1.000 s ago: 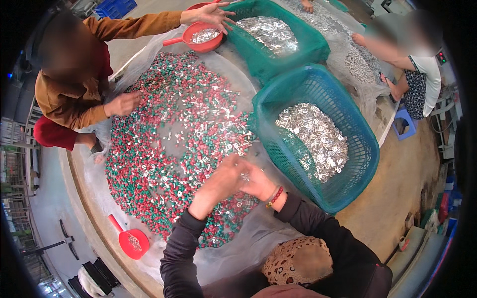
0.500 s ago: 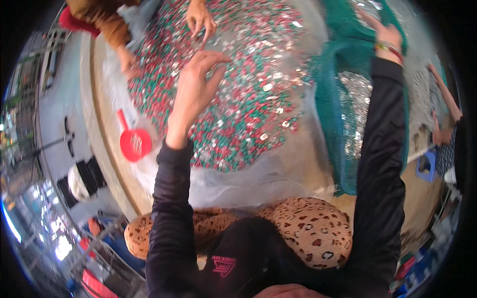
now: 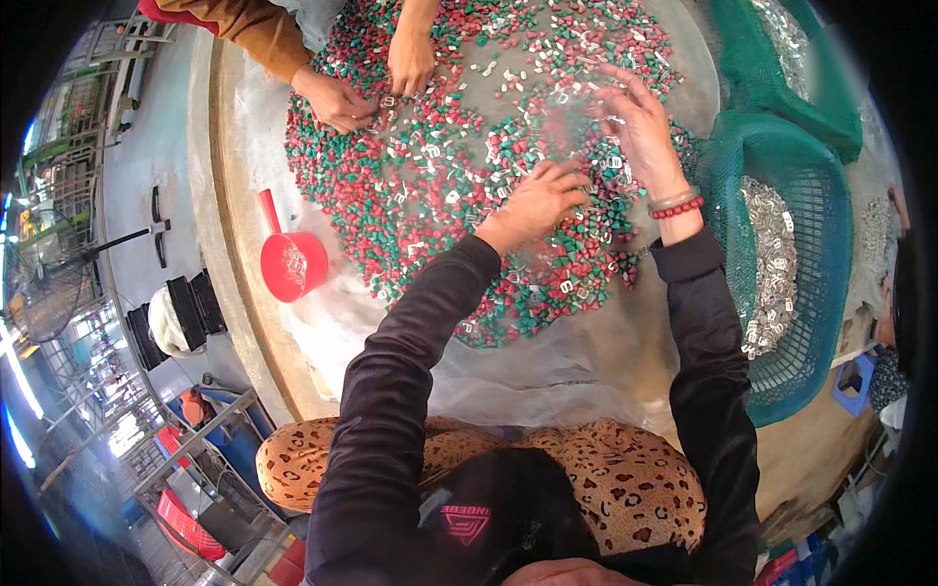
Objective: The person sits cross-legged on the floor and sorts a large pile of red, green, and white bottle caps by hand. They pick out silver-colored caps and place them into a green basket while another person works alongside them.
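A wide layer of small red and green pieces, like pebbles or chips (image 3: 410, 244), lies on a pale sheet, with small silver buckle-like metal pieces (image 3: 567, 286) scattered among them. My left hand (image 3: 537, 203) is low over the middle of the layer, its bent fingers a little apart, fingertips touching or just above the pieces. To its right, my right hand (image 3: 640, 132), with a red bead bracelet (image 3: 676, 207), is raised with fingers spread. Blurred small pieces show in the air beside its fingers. I see nothing gripped in either hand.
A green plastic basket (image 3: 831, 293) at right holds a heap of silver metal pieces (image 3: 772, 264); green netting (image 3: 811, 107) lies behind it. At left stands a red dipper (image 3: 293, 269). A co-worker's two hands (image 3: 337, 101) work at the far left of the layer.
My right hand has come from the basket area at far right to above the layer. My left hand has moved right and nearer, down to the pieces. The co-worker's hands have come together.
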{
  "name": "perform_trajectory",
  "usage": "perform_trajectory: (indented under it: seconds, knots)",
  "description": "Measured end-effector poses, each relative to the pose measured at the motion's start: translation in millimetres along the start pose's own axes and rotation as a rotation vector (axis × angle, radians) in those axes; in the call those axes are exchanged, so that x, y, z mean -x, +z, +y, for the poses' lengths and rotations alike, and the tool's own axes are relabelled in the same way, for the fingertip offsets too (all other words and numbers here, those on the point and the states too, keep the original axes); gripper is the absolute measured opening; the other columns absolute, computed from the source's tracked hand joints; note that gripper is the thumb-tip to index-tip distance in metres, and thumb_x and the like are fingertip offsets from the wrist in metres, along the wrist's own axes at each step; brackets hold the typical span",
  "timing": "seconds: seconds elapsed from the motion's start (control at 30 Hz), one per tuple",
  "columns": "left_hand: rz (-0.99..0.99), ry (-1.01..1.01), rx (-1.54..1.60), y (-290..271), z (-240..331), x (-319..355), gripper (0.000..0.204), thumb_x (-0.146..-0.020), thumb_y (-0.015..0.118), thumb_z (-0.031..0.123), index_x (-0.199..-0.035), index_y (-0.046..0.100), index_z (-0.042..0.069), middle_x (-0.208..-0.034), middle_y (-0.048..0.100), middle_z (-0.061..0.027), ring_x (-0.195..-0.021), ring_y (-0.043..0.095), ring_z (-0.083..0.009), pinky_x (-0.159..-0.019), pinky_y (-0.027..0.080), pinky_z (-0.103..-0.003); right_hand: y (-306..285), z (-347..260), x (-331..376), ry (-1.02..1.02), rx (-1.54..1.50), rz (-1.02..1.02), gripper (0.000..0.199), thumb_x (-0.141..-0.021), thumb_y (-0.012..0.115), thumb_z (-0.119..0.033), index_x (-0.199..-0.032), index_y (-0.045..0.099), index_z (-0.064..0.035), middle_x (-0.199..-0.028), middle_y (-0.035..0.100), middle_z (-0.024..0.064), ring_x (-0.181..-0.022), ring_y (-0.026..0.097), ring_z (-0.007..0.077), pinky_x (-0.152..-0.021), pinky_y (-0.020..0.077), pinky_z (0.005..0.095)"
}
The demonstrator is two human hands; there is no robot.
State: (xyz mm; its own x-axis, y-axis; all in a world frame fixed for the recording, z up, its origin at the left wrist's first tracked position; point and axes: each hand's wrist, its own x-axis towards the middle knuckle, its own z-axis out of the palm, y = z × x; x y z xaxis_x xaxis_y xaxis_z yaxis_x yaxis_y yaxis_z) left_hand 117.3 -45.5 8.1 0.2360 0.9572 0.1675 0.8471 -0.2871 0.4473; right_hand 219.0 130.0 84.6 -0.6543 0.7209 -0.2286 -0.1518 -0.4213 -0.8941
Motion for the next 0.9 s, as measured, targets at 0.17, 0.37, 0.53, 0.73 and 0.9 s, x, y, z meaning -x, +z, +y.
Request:
perform_trajectory:
  seconds: [0.17, 0.37, 0.53, 0.73, 0.9]
  knots:
    - [0.154, -0.16, -0.146, -25.6, -76.8, 35.5, 0.04, -0.078, 0.068, 0.014, -0.117, 0.06, 0.017, -0.136, 0.049, -0.0067, -0.133, 0.037, -0.0364, -0.109, 0.034, -0.045, -13.9, 4.3, 18.8, 0.037, 0.171, 0.009, 0.033, -0.092, 0.054, -0.012, -0.125, 0.056, -0.007, -0.089, 0.06, 0.0007, -0.075, 0.056, 0.0073, -0.062, 0.0432, 0.0213]
    - [0.417, -0.371, -0.034, -62.4, -106.3, 45.2, 0.044, -0.082, 0.063, 0.01, -0.125, 0.054, 0.012, -0.13, 0.05, -0.0104, -0.123, 0.042, -0.0369, -0.1, 0.038, -0.045, -28.3, 37.7, 30.1, -0.056, 0.895, -0.154, 0.038, -0.088, 0.056, -0.014, -0.125, 0.056, -0.0079, -0.093, 0.062, 0.0096, -0.081, 0.06, 0.0224, -0.074, 0.0479, 0.0317]
    - [0.283, -0.884, -0.215, -46.6, -76.5, 68.9, 0.054, -0.076, 0.071, 0.019, -0.125, 0.052, 0.008, -0.121, 0.052, -0.016, -0.112, 0.047, -0.0358, -0.095, 0.039, -0.047, -1.1, 74.7, 32.3, -0.434, 1.554, -0.158, 0.064, -0.081, 0.067, -0.018, -0.139, 0.039, -0.0136, -0.112, 0.048, 0.0209, -0.101, 0.051, 0.0407, -0.088, 0.0454, 0.0465]
    - [0.357, -0.62, 0.04, -17.2, -9.1, 64.4, 0.042, -0.078, 0.068, 0.01, -0.119, 0.058, 0.01, -0.124, 0.049, -0.014, -0.12, 0.044, -0.034, -0.103, 0.034, -0.049, 31.4, 106.4, 46.0, -0.174, 1.518, -0.293, 0.043, -0.084, 0.056, -0.01, -0.126, 0.043, -0.0076, -0.098, 0.058, 0.0224, -0.083, 0.062, 0.0401, -0.064, 0.0513, 0.049]
    - [0.527, -0.801, 0.054, -47.0, -56.4, 48.4, 0.025, -0.081, 0.064, 0.012, -0.105, 0.066, 0.007, -0.104, 0.062, -0.0173, -0.094, 0.061, -0.034, -0.08, 0.049, -0.043, 25.5, 99.9, 77.0, -0.203, 1.326, -0.374, 0.021, -0.087, 0.052, -0.01, -0.107, 0.051, -0.0041, -0.087, 0.064, 0.0197, -0.082, 0.063, 0.0381, -0.066, 0.05, 0.0485]
